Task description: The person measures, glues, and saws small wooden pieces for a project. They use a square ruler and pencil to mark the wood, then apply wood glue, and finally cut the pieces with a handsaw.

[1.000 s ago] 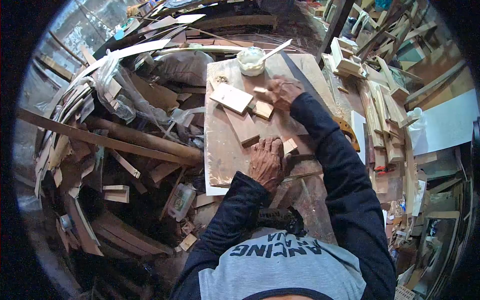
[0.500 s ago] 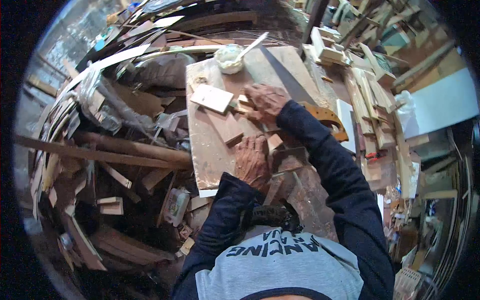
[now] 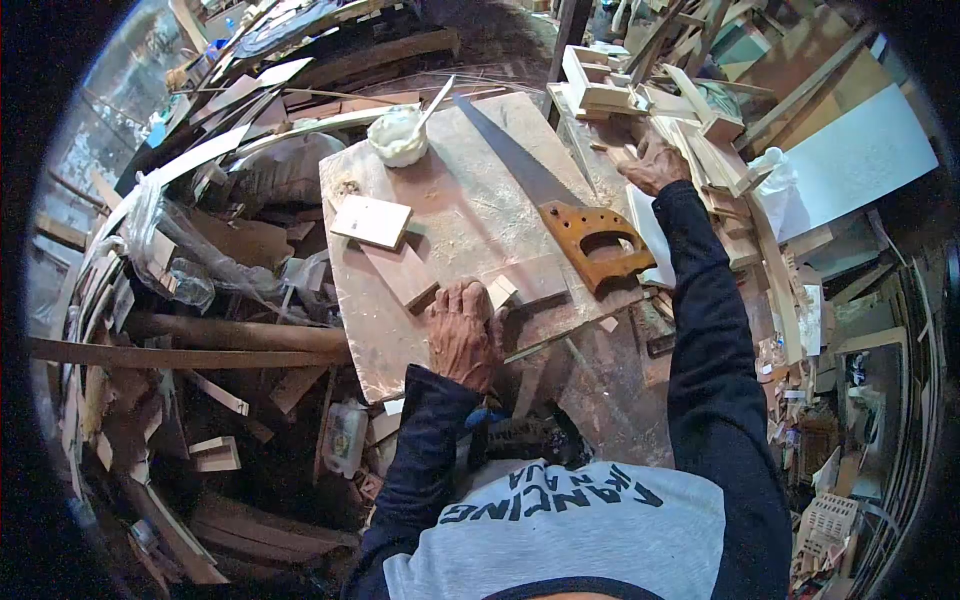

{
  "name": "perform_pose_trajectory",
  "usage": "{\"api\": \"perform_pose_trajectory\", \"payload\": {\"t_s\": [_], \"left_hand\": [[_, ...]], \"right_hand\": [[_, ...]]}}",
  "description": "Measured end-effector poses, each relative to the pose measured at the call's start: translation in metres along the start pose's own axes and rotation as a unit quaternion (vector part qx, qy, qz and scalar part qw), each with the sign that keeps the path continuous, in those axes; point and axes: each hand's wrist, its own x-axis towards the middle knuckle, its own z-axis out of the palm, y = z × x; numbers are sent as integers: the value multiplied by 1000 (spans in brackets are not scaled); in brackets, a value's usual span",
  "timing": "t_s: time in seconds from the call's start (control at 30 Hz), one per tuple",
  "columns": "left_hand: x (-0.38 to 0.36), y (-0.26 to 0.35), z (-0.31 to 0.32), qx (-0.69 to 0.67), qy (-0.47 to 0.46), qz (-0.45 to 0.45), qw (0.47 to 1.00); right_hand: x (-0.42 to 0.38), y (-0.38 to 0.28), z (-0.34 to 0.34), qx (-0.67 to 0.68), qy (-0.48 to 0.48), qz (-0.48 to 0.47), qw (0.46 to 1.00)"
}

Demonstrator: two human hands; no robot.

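Block (image 3: 500,292) lay near board (image 3: 450,210) front edge, pinned flat under left hand (image 3: 463,335). Looked light, stiff, rough; best gripped by side faces. Right hand (image 3: 655,165) reached past board into scraps (image 3: 720,160); grip indiscernible.

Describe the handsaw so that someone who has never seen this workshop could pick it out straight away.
Start at the worn wooden board serving as a worktop in the middle of the clutter. The handsaw lies diagonally across its right half, blade tip pointing to the far edge near the white glue pot. It is the only metal-bladed tool there, with an orange-brown cut-out handle.
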Motion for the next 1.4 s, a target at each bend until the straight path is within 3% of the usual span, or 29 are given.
{"api": "perform_pose_trajectory", "payload": {"t_s": [0.13,0.23,0.27,0.3,0.43,0.5,0.53,0.6,0.7,0.8,0.9,0.97,1.1,1.27,1.4], "left_hand": [[2,3,-5,-4,-22,-12,1000],[1,0,-3,-13,-31,-20,999],[0,-1,-2,-18,-25,-19,999],[0,-1,-2,-23,-18,-18,999],[1,-3,-1,-25,10,12,1000],[3,-6,2,4,17,40,999],[7,5,-2,-26,23,-7,999],[13,17,-1,5,13,-12,1000],[18,21,3,40,-9,10,999],[22,21,10,84,-8,32,996],[27,30,10,101,-35,-4,994],[24,28,13,102,-6,8,995],[26,28,14,118,-7,10,993],[29,34,15,108,-2,17,994],[39,41,25,120,-16,36,992]], "right_hand": [[31,18,40,-69,27,56,996],[30,22,23,-5,13,66,998],[21,22,16,12,81,71,994],[-2,21,-2,72,135,20,988],[-82,22,-31,205,58,-18,977],[-130,16,-25,258,52,-117,958],[-148,10,-26,235,40,-166,957],[-169,10,-22,166,14,-259,951],[-178,7,-16,106,50,-318,941],[-172,10,-3,77,39,-320,944],[-153,17,22,42,22,-350,936],[-145,19,30,33,6,-379,925],[-153,7,15,-19,60,-369,927],[-165,-6,9,94,228,-353,902],[-203,-8,-9,208,262,-245,910]]}}
